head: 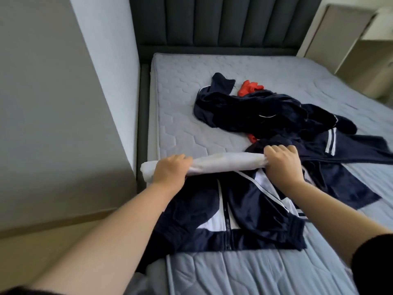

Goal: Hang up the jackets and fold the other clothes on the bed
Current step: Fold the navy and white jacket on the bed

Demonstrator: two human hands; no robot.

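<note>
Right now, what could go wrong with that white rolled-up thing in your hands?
1. The white roll is held only by the left hand and right hand near its ends; if either grip loosens, it may unroll.
2. Its left end sits close to the edge of the mattress, so it might drop off the bed.
3. Set down on the navy jacket beneath it, it could crease that jacket.

Bare forearms, dark sleeves above

On my feed the left hand point(170, 170) and right hand point(284, 165) are uncovered, and both forearms are bare along all I can see. A black sleeve point(375, 265) with a soft, slightly fuzzy edge covers the right upper arm. A dark sleeve edge point(21, 292) shows at the left one.
</note>
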